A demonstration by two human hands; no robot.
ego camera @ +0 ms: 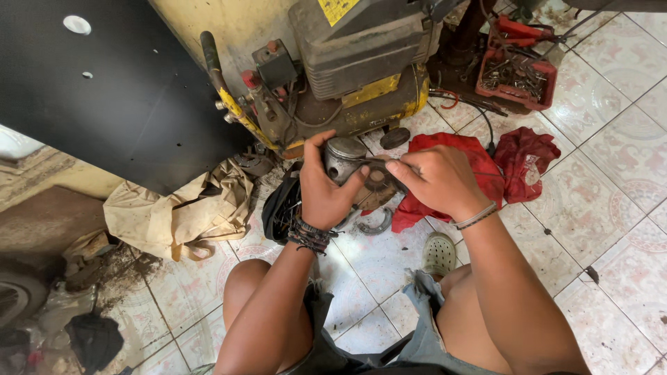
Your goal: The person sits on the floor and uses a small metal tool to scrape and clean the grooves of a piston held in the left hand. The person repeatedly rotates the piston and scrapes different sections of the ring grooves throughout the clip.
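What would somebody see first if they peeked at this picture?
Right in the middle, the left hand grips a shiny metal piston while the right hand works a dark part against it. Behind them sits a grimy yellow air compressor, with red rags spread on the tiled floor at right.

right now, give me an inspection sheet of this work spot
surface: tiled floor, dusty, dirt at left.
job's things: grey metal piston in both hands.
clutter: red rags, beige cloth, red tray of tools, curved metal part.
grips: left hand wraps the piston; right hand fingertips on its side.
cables: black cable by the compressor.
surroundings: black panel, tyre at left.
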